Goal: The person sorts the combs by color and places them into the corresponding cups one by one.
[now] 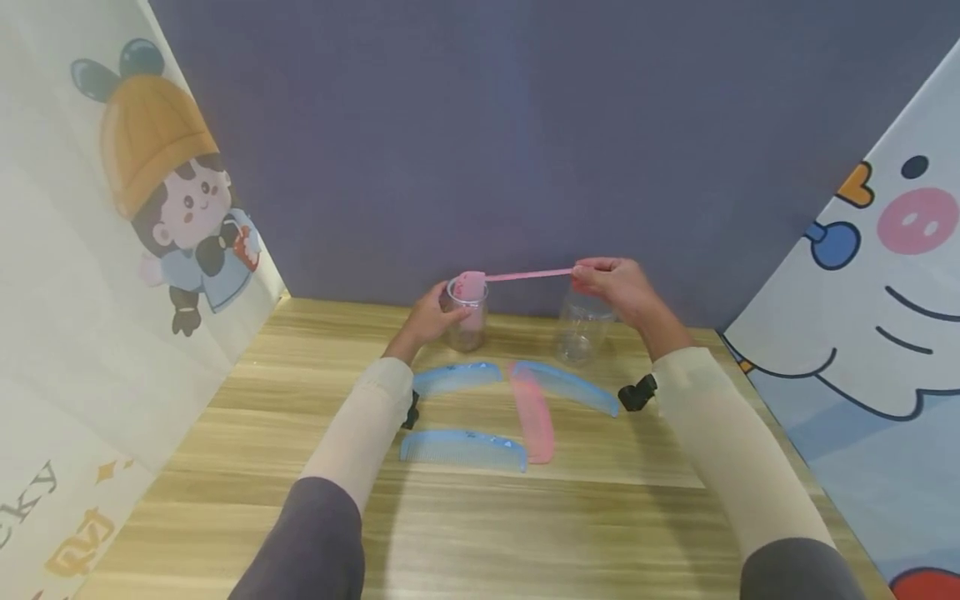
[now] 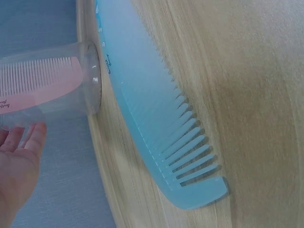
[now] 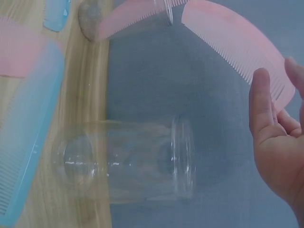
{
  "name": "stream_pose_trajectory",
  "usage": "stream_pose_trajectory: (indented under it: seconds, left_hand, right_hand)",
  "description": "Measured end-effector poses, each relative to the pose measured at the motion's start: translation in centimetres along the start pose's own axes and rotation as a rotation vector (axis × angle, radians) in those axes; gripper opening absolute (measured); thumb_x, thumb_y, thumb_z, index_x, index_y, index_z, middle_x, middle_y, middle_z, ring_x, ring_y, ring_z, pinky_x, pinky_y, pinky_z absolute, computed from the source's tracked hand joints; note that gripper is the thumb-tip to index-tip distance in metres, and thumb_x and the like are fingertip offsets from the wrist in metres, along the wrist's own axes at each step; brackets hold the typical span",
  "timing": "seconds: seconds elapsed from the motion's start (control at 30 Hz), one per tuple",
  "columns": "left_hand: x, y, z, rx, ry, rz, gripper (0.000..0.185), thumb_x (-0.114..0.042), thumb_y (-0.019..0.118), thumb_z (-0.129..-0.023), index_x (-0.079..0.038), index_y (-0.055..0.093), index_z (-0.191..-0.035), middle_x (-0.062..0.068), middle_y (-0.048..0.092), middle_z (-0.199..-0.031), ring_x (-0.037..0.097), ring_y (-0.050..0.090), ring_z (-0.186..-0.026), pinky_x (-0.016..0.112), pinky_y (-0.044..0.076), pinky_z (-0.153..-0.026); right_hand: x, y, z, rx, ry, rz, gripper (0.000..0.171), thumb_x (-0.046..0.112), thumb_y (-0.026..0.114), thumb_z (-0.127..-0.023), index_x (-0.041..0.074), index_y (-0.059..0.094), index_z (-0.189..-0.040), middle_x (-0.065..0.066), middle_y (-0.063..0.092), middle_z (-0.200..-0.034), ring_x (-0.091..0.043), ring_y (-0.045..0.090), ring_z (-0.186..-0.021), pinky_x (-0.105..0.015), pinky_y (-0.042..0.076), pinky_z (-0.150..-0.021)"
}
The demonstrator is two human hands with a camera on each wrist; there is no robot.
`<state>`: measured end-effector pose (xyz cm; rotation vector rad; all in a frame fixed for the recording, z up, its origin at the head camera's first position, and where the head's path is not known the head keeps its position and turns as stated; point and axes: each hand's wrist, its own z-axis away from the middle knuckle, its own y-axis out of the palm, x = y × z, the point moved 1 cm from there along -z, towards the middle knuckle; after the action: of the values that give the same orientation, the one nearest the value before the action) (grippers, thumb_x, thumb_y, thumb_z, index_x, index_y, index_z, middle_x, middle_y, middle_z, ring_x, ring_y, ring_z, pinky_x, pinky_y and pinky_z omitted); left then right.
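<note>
Comb loading seems under way: left hand point(image 1: 430, 317) grips a clear jar point(image 1: 466, 341) holding a pink comb point(image 1: 470, 287); right hand point(image 1: 620, 286) pinches a second pink comb point(image 1: 528, 274) near its mouth, contact hard to judge. Next likely calls for tipping it upright. Right wrist view shows its toothed face; head view, only its edge

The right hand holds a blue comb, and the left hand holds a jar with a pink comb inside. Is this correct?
The comb in the right hand is pink, not blue, as the right wrist view shows; the rest is right.
</note>
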<state>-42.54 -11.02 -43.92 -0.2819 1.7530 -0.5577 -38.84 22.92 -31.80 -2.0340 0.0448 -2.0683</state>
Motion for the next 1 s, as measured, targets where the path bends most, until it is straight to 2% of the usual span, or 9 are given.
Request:
stream_pose_trajectory:
  seconds: [0.17, 0.3, 0.4, 0.63, 0.87, 1.0]
  left_hand:
    - [-0.2, -0.1, 0.1, 0.001, -0.003, -0.003, 0.08, -0.036, 0.073, -0.094, -0.005, 0.034, -0.157, 0.021, 0.046, -0.156, 0.038, 0.047, -0.142, 0.051, 0.04, -0.12]
    - [-0.3, 0.0, 0.3, 0.005, 0.005, 0.0, 0.08, -0.034, 0.073, -0.095, -0.004, 0.033, -0.157, 0.021, 0.045, -0.157, 0.038, 0.047, -0.142, 0.05, 0.04, -0.12]
    - [-0.5, 0.0, 0.4, 0.001, 0.01, 0.004, 0.079, -0.034, 0.073, -0.095, -0.003, 0.033, -0.157, 0.021, 0.045, -0.156, 0.039, 0.048, -0.142, 0.05, 0.041, -0.12]
    - [-0.5, 0.1, 0.4, -0.004, -0.003, 0.004, 0.08, -0.037, 0.073, -0.094, -0.007, 0.034, -0.157, 0.019, 0.045, -0.157, 0.037, 0.047, -0.142, 0.049, 0.041, -0.12]
    - [-0.3, 0.2, 0.2, -0.002, -0.014, -0.007, 0.08, -0.037, 0.072, -0.095, -0.006, 0.032, -0.157, 0.019, 0.043, -0.158, 0.037, 0.048, -0.142, 0.049, 0.042, -0.119]
    - [-0.4, 0.0, 0.3, -0.005, -0.022, -0.01, 0.08, -0.038, 0.072, -0.096, -0.006, 0.032, -0.158, 0.019, 0.041, -0.16, 0.039, 0.048, -0.142, 0.051, 0.042, -0.118]
  right_hand:
    - [1.0, 1.2, -1.0, -0.041, 0.013, -0.084, 0.043, 0.019, 0.072, -0.095, -0.008, 0.061, -0.127, 0.0, 0.076, -0.088, -0.012, 0.075, -0.087, -0.025, 0.063, -0.084]
    - [2.1, 2.3, -1.3, -0.041, 0.043, -0.012, 0.048, 0.028, 0.074, -0.095, -0.005, 0.063, -0.128, 0.002, 0.075, -0.089, -0.012, 0.075, -0.089, -0.027, 0.062, -0.087]
    - [2.9, 3.3, -1.7, -0.022, 0.037, 0.028, 0.052, 0.029, 0.073, -0.095, -0.007, 0.062, -0.13, 0.003, 0.075, -0.089, -0.01, 0.075, -0.087, -0.029, 0.062, -0.09]
    - [4.1, 6.6, -2.4, -0.033, -0.053, 0.073, 0.04, 0.023, 0.065, -0.101, -0.01, 0.066, -0.123, 0.0, 0.073, -0.077, -0.006, 0.072, -0.067, -0.022, 0.063, -0.068]
    - [5.5, 9.8, -2.3, -0.077, -0.161, 0.161, 0.034, 0.026, 0.07, -0.098, -0.005, 0.074, -0.112, -0.001, 0.071, -0.07, -0.008, 0.067, -0.059, -0.03, 0.064, -0.063]
    - [6.1, 11.2, -2.3, -0.071, -0.196, 0.205, 0.033, 0.027, 0.069, -0.099, -0.002, 0.076, -0.112, -0.006, 0.074, -0.079, -0.01, 0.068, -0.063, -0.028, 0.063, -0.062]
